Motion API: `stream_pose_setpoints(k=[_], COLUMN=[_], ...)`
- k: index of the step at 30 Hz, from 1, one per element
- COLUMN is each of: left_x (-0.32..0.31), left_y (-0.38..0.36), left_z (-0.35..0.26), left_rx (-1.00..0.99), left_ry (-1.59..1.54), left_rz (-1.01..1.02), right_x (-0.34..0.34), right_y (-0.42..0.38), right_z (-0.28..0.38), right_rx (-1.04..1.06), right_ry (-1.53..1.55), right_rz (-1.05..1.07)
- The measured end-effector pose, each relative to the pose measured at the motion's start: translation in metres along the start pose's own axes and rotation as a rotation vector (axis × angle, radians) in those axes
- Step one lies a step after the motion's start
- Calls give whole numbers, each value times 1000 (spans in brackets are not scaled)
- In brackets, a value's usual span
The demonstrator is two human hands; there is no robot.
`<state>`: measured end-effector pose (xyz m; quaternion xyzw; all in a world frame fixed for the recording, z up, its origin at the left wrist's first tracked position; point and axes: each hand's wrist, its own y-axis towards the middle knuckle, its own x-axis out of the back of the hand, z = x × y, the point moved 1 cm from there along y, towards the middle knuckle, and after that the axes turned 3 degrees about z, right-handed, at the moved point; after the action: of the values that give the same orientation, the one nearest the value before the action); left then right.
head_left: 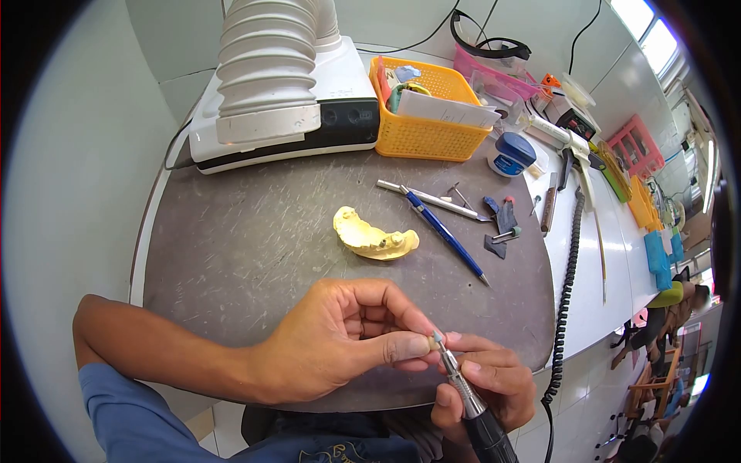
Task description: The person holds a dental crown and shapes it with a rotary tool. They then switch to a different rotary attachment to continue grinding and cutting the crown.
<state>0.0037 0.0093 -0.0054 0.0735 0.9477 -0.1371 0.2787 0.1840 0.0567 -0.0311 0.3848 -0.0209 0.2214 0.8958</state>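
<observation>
My left hand [332, 343] pinches a small pale dental crown [433, 343] between thumb and fingertips, which hide most of it. Wrapped round a dental handpiece [468, 395] with a black and silver body is my right hand [502, 380]. The handpiece's grey pointed bur [438, 337] is right at the crown. Both hands meet low over the front of the brown mat. Beyond them lies a yellow dental cast [374, 241], curved, with a small grey spot on its ridge. A blue mechanical pencil [445, 235] rests to its right.
A silver-handled knife [432, 199] and dark scraps [503, 216] lie beyond the pencil. At the back stand a white machine with a ribbed hose [266, 69], a yellow basket [432, 137] and a blue-lidded jar [511, 154]. A coiled black cord [567, 309] hangs at the right.
</observation>
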Motion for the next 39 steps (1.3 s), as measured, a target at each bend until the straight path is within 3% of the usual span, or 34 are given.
stream_pose_setpoints(k=[14,23,26,32,34,39], left_x=[0,0,0,-1,-1,-1], left_y=[-1,0,0,0,0,0], left_z=[1,1,1,0,0,0], left_rx=[-15,-22,-27,-25,-17,-15], left_ry=[-24,-3,-10,-5,-22,-27], left_rz=[0,3,15,9,15,17], right_x=[-1,2,-1,3,0,1], right_y=[0,0,-1,1,-2,-2], right_z=[0,3,1,4,1,2], right_rx=[-27,-6,-18,0,-15,-18], right_ry=[11,-6,7,-7,21,8], right_rz=[-38,63,-24,78,-13,-1])
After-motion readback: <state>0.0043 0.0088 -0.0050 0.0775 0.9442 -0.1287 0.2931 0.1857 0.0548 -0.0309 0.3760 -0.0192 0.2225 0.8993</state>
